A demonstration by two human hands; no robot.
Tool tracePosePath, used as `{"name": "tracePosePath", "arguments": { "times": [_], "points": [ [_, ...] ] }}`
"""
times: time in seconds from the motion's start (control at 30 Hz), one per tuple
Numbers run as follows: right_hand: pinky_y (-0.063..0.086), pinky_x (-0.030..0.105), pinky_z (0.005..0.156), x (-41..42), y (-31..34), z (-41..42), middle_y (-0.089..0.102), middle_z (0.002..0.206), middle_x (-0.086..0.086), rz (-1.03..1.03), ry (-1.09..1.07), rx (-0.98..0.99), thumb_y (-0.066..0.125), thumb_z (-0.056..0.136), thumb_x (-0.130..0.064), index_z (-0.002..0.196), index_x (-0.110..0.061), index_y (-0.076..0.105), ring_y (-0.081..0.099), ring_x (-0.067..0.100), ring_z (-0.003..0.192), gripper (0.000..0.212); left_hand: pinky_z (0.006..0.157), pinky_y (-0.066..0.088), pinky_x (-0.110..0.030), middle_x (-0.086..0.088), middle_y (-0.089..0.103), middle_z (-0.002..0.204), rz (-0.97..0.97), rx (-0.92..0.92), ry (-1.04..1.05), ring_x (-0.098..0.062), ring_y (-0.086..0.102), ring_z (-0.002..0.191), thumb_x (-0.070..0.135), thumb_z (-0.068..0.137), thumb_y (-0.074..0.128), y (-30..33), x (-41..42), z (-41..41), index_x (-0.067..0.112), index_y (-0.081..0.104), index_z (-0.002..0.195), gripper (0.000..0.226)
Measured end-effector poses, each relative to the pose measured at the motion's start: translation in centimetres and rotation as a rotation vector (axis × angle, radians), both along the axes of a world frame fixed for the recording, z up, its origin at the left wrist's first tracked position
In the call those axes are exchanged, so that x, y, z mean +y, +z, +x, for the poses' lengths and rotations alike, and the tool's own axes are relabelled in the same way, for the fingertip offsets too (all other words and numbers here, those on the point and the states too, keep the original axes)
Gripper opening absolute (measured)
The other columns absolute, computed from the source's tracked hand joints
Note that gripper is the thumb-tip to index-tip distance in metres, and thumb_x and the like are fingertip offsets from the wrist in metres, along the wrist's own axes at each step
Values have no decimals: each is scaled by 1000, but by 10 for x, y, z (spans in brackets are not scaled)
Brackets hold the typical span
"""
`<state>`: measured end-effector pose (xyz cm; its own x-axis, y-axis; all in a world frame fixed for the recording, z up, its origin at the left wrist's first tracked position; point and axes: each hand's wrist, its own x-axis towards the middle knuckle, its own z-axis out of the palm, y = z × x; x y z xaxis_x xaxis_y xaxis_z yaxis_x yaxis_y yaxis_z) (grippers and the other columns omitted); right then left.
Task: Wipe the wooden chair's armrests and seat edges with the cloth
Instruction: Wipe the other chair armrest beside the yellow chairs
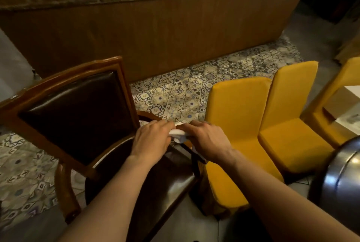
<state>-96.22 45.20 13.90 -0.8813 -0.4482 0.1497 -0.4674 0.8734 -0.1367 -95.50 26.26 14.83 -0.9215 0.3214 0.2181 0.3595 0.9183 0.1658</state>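
Both hands [152,140] on cloth [178,134]

Both hands — left [151,140], right [207,140] — knuckles up, fingers curled, forearms outstretched.

A patterned tile floor [175,89] carries the wooden chair [74,109] at left and yellow chairs [239,117] at right.
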Motion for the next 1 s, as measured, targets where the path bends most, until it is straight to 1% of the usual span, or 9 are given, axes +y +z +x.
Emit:
{"name": "tracePosePath", "arguments": {
  "times": [0.17, 0.27, 0.37, 0.5, 0.6, 0.77, 0.87, 0.93, 1.0],
  "points": [
    [47, 35, 57, 47, -26, -41, 64, 110, -5, 24, 28, -1, 53, 97, -29, 131, -40, 49, 61, 25, 96, 36, 71, 47, -35, 7, 66, 103, 12, -46, 15, -20, 64, 97, 23, 85, 73, -27, 46, -32, 30, 57, 115, 35],
    [42, 33, 56, 62, -46, -55, 64, 115, -5, 64, 48, -36, 57, 92, -32, 131, -40, 50, 58, 24, 102, 40, 74, 50, -38, 7, 65, 107, 35, -106, 45, -20, 62, 102, 27, 89, 69, -50, 63, -40, 33, 53, 120, 35],
    [37, 31, 56, 73, -69, -64, 63, 114, -5, 59, 60, -62, 54, 91, -34, 129, -39, 51, 57, 25, 102, 39, 74, 49, -39, 7, 62, 108, 46, -149, 73, -20, 60, 105, 33, 93, 64, -78, 74, -49, 34, 50, 122, 33],
    [43, 32, 60, 79, -98, -71, 62, 121, -5, 82, 53, -101, 43, 92, -36, 132, -40, 49, 54, 24, 109, 41, 74, 49, -37, 8, 61, 109, 62, -193, 70, -18, 58, 105, 35, 94, 61, -112, 80, -56, 34, 49, 122, 31],
    [46, 33, 64, 82, -119, -75, 60, 129, -4, 94, 35, -124, 46, 91, -39, 134, -40, 47, 53, 24, 110, 43, 79, 53, -38, 8, 61, 112, 71, -209, 50, -17, 58, 107, 36, 95, 59, -137, 82, -63, 35, 47, 126, 33],
    [49, 35, 67, 77, -158, -84, 61, 126, -2, 95, -20, -140, 65, 86, -46, 130, -36, 52, 54, 26, 106, 46, 79, 49, -34, 8, 58, 109, 55, -224, 65, -17, 56, 104, 33, 94, 60, -179, 83, -79, 34, 50, 124, 31],
    [46, 35, 69, 68, -184, -94, 59, 127, -3, 126, -33, -158, 70, 84, -45, 128, -37, 51, 52, 25, 106, 49, 82, 48, -31, 10, 56, 110, 84, -235, 47, -15, 54, 103, 36, 94, 60, -205, 75, -86, 34, 52, 122, 30],
    [46, 36, 72, 64, -200, -99, 57, 128, -2, 143, -44, -193, 70, 84, -45, 128, -37, 51, 50, 25, 107, 49, 88, 44, -27, 12, 55, 114, 112, -235, -6, -11, 52, 106, 42, 93, 58, -221, 66, -93, 34, 54, 121, 30],
    [46, 37, 73, 62, -216, -106, 56, 129, -1, 149, -57, -226, 67, 85, -42, 128, -36, 51, 49, 25, 108, 47, 99, 39, -28, 12, 55, 126, 114, -228, -41, -9, 49, 117, 50, 94, 46, -236, 58, -106, 32, 54, 125, 37]
  ]
}}
